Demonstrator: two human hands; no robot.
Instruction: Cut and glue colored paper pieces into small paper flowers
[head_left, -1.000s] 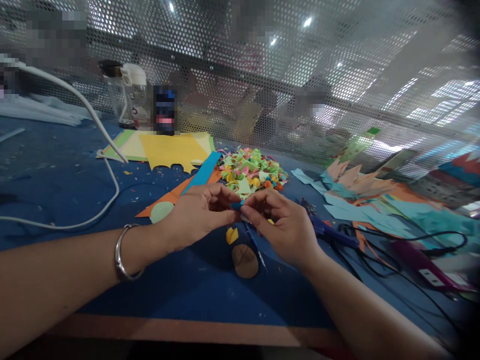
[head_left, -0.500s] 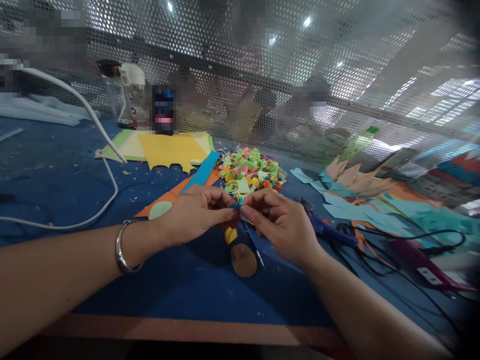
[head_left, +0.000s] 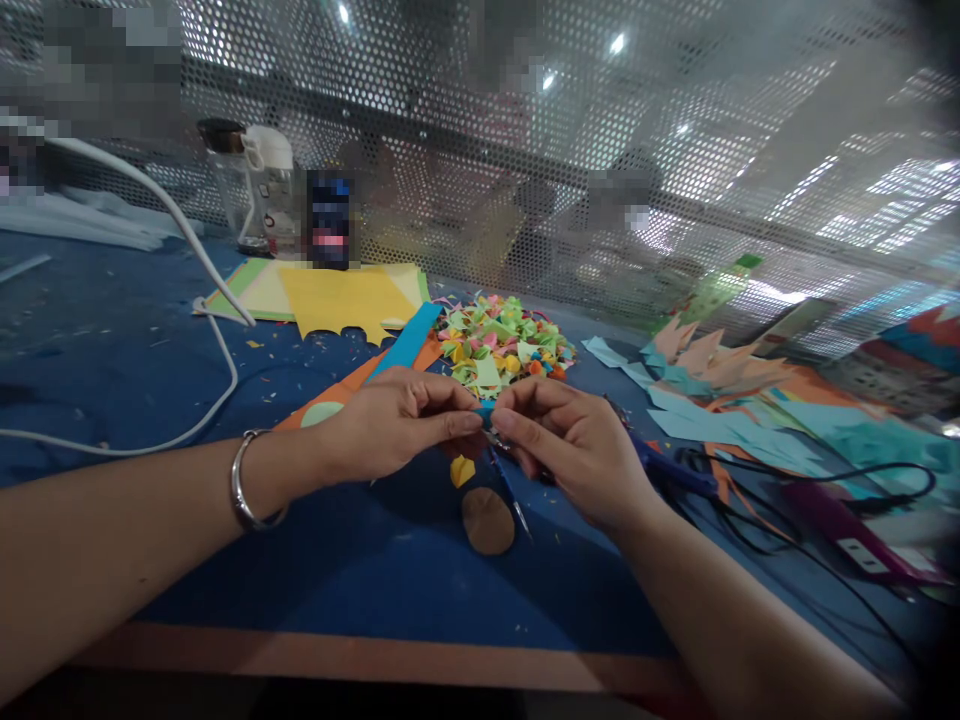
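Note:
Both my hands meet above the blue table (head_left: 390, 570). My left hand (head_left: 394, 425), with a silver bracelet (head_left: 247, 490) on its wrist, pinches a tiny blue paper piece (head_left: 484, 410) from the left. My right hand (head_left: 577, 450) pinches the same piece from the right with curled fingers. Below them lie a small yellow folded paper (head_left: 461, 470), a round brown disc (head_left: 487, 520) and a thin blue-handled tool (head_left: 510, 495).
A heap of colourful folded paper bits (head_left: 502, 345) lies beyond my hands, with yellow and green sheets (head_left: 337, 295) and a blue strip (head_left: 409, 340) to its left. Cut paper scraps (head_left: 720, 395), black cables (head_left: 810, 490) and a white cable (head_left: 202, 300) lie around. A perforated screen (head_left: 600, 150) stands behind.
My hands stay pinched on the blue piece and have shifted slightly right and a little lower; the fingers have worked the piece a bit.

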